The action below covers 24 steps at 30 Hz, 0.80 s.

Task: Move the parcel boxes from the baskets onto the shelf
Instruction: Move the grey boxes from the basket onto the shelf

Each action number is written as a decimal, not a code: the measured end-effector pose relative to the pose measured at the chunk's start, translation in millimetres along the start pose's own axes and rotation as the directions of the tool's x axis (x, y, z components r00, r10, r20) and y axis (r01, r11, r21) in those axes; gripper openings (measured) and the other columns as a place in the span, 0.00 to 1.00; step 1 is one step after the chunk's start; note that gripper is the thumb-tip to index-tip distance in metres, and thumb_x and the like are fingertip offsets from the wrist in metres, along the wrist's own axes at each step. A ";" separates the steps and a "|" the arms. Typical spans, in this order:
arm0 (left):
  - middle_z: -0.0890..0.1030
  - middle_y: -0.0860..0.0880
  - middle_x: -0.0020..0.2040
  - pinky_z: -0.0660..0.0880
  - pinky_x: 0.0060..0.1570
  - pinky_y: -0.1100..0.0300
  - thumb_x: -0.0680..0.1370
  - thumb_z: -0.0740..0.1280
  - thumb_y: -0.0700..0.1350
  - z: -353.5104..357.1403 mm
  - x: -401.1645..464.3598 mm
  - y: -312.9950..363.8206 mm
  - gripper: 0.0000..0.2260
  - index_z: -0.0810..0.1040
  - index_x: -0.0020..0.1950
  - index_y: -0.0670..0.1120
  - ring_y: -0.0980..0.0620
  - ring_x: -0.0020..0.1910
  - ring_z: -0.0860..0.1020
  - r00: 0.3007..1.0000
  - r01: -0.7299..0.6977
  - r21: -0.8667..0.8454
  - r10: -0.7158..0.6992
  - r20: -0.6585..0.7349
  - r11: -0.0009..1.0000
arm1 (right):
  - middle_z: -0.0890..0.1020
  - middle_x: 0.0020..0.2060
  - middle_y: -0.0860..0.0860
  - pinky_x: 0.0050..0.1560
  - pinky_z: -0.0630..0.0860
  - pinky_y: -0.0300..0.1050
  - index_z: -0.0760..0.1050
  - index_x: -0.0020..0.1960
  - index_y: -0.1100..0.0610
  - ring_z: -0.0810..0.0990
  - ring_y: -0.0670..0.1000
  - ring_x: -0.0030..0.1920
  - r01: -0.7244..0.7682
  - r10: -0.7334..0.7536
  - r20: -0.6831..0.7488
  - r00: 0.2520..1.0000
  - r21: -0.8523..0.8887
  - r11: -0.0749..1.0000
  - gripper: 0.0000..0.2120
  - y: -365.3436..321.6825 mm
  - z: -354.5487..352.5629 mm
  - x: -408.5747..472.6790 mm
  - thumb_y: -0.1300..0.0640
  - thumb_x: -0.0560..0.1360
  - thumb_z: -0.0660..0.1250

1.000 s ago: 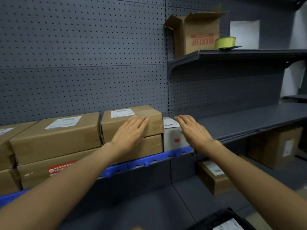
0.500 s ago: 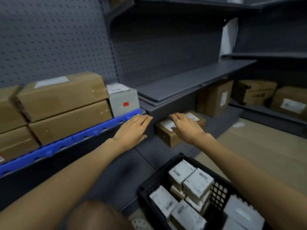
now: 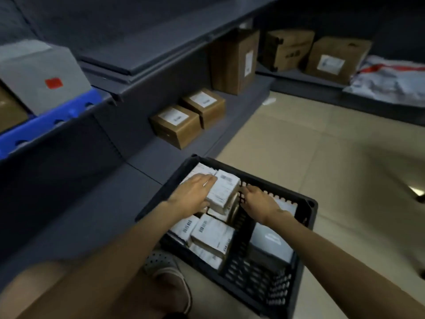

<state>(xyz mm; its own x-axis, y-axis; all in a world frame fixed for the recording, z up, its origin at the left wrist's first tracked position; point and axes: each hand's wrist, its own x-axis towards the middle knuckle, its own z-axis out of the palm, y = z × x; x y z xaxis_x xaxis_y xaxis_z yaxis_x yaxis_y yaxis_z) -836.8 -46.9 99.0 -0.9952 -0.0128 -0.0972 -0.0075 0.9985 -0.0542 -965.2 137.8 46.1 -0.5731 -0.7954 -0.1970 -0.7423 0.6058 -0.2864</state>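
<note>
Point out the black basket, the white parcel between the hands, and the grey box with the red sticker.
black basket (image 3: 309,204): head view, far right rim corner.
white parcel (image 3: 223,189): head view, labelled top face.
grey box (image 3: 39,72): head view, front face left of its red sticker.

I see a black perforated basket (image 3: 285,286) full of white parcel boxes (image 3: 224,191) with black barcodes, brown cartons (image 3: 176,127) on a dark grey shelf (image 3: 147,49), a blue tray (image 3: 46,122), beige floor (image 3: 322,153).
</note>
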 end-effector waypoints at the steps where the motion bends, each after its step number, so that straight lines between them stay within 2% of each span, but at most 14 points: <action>1: 0.58 0.46 0.77 0.54 0.73 0.58 0.79 0.64 0.53 10.0 4.6 11.0 0.33 0.53 0.78 0.43 0.47 0.75 0.57 0.999 -0.013 -0.043 0.015 0.034 0.999 | 0.71 0.66 0.59 0.58 0.72 0.51 0.63 0.72 0.60 0.71 0.60 0.64 -0.029 0.029 0.019 0.999 0.029 0.999 0.22 7.6 10.9 -9.0 0.59 0.80 0.60; 4: 0.57 0.47 0.78 0.57 0.72 0.57 0.79 0.65 0.53 42.0 16.9 39.5 0.35 0.51 0.79 0.44 0.47 0.75 0.57 0.989 -0.055 -0.131 0.072 0.128 0.990 | 0.71 0.67 0.58 0.60 0.72 0.51 0.65 0.71 0.59 0.71 0.59 0.65 -0.128 0.124 0.043 0.991 0.111 0.986 0.20 29.6 37.5 -35.4 0.56 0.81 0.60; 6: 0.56 0.47 0.78 0.57 0.72 0.57 0.78 0.66 0.53 60.2 24.1 54.8 0.36 0.50 0.79 0.44 0.47 0.75 0.57 0.980 -0.068 -0.175 0.099 0.175 0.982 | 0.69 0.69 0.57 0.61 0.72 0.52 0.63 0.73 0.58 0.69 0.58 0.67 -0.201 0.195 0.052 0.979 0.145 0.969 0.21 43.8 50.5 -51.4 0.56 0.81 0.58; 10: 0.55 0.46 0.78 0.56 0.74 0.56 0.77 0.69 0.52 82.7 41.4 83.1 0.39 0.49 0.79 0.44 0.48 0.76 0.55 0.959 -0.104 -0.217 0.156 0.238 0.971 | 0.67 0.69 0.55 0.59 0.74 0.52 0.62 0.73 0.56 0.68 0.57 0.67 -0.291 0.282 0.076 0.956 0.165 0.942 0.23 67.7 64.2 -77.9 0.57 0.80 0.60; 14: 0.56 0.47 0.78 0.59 0.72 0.55 0.74 0.72 0.51 99.9 58.6 107.6 0.42 0.50 0.79 0.44 0.48 0.74 0.58 0.933 -0.130 -0.276 0.212 0.291 0.952 | 0.68 0.66 0.53 0.60 0.74 0.51 0.63 0.71 0.55 0.69 0.56 0.66 -0.294 0.290 0.043 0.956 0.152 0.944 0.28 77.4 72.8 -90.9 0.48 0.76 0.67; 17: 0.55 0.47 0.78 0.58 0.73 0.56 0.72 0.74 0.51 108.5 68.5 124.3 0.45 0.49 0.79 0.44 0.47 0.74 0.58 0.926 -0.155 -0.283 0.239 0.293 0.947 | 0.68 0.64 0.53 0.62 0.73 0.49 0.62 0.71 0.57 0.68 0.55 0.65 -0.285 0.280 0.055 0.958 0.130 0.950 0.38 76.3 78.4 -93.1 0.41 0.69 0.73; 20: 0.56 0.46 0.76 0.56 0.73 0.56 0.70 0.76 0.50 111.7 77.0 137.7 0.46 0.49 0.78 0.44 0.46 0.73 0.57 0.940 -0.159 -0.240 0.222 0.260 0.958 | 0.68 0.64 0.55 0.65 0.71 0.48 0.62 0.71 0.61 0.68 0.57 0.64 -0.243 0.240 0.070 0.968 0.025 0.970 0.48 73.8 87.3 -96.3 0.40 0.61 0.78; 24: 0.59 0.44 0.72 0.56 0.73 0.55 0.68 0.77 0.48 116.8 74.7 146.4 0.47 0.51 0.77 0.43 0.44 0.71 0.59 0.945 -0.187 -0.172 0.225 0.236 0.967 | 0.74 0.57 0.59 0.59 0.77 0.51 0.70 0.66 0.65 0.75 0.60 0.57 -0.224 0.224 -0.002 0.975 -0.029 0.974 0.44 72.4 92.4 -93.9 0.42 0.59 0.79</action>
<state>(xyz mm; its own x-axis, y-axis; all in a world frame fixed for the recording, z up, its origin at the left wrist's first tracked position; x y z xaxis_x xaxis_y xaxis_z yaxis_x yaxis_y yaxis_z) -900.8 92.1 -32.3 -0.9193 0.1997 -0.3390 0.1619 0.9773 0.1366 -933.1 254.7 -42.7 -0.7252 -0.6399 -0.2543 -0.6053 0.7685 -0.2075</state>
